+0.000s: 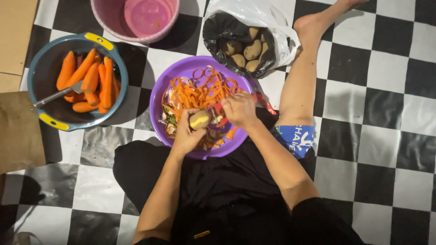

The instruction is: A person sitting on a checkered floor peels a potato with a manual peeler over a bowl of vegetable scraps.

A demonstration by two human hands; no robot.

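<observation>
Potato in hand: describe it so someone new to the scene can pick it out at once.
Start at the purple basin full of orange carrot peelings in the middle of the checkered floor. Over its near edge the left hand cups one potato, with the right hand holding a red peeler against it. Unlike the brown potatoes in the plastic bag behind, it shows pale peeled flesh.

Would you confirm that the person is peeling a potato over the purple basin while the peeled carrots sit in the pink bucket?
Not quite. The head view shows the carrots in the blue bowl, not the pink bucket. The rest holds: the left hand holds the potato over the purple basin.
</observation>
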